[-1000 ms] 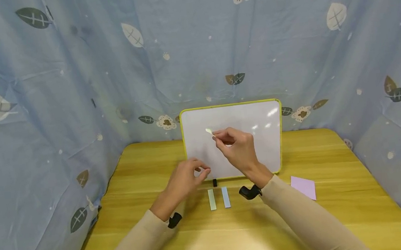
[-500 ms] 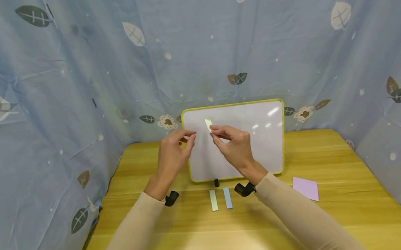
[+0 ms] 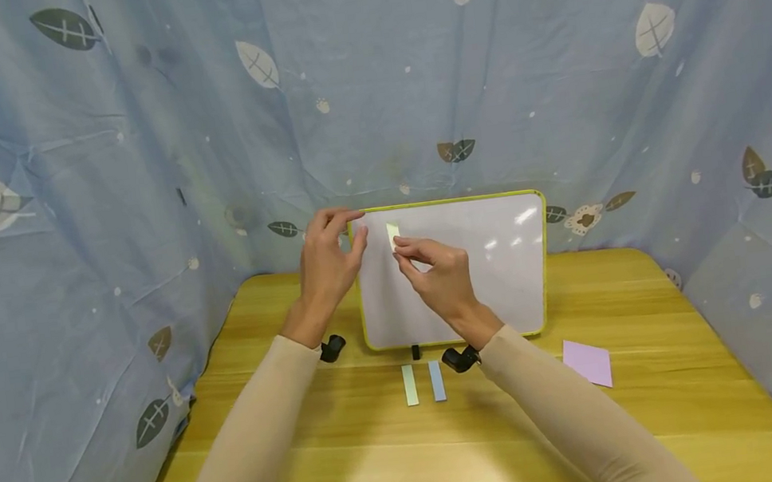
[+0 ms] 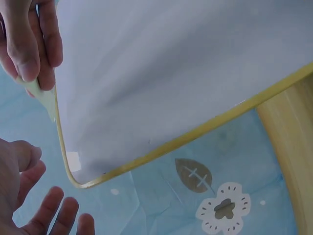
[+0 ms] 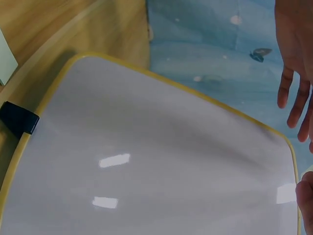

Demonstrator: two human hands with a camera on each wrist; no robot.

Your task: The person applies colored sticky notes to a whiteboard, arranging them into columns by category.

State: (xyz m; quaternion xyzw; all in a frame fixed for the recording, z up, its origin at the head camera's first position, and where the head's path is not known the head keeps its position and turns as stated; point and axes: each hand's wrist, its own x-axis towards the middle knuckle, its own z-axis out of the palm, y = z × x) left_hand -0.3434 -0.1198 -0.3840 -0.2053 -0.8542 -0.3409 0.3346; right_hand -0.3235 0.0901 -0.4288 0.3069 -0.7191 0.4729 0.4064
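Observation:
A pale yellow-green sticky note strip (image 3: 393, 231) stands upright between the thumb and fingers of my right hand (image 3: 442, 276), which pinches its lower end. Behind it is the yellow-framed whiteboard (image 3: 478, 222), near its upper left part. My left hand (image 3: 325, 260) is beside the board's upper left corner, fingers spread and holding nothing. In the left wrist view the pinched strip (image 4: 45, 100) shows close to the board's frame, apart from my left hand (image 4: 36, 196). Whether the strip touches the board I cannot tell.
On the wooden table (image 3: 399, 464) before the board lie a pale green strip pad (image 3: 410, 385) and a blue strip pad (image 3: 437, 381). A purple square note (image 3: 587, 363) lies at the right. A black clip (image 3: 416, 352) is at the board's lower edge. Patterned curtains (image 3: 370, 114) enclose the table.
My left hand has risen from the board's lower left to its upper left corner, its fingers spreading. My right hand, pinching the strip, has shifted slightly up and left; the strip now stands upright.

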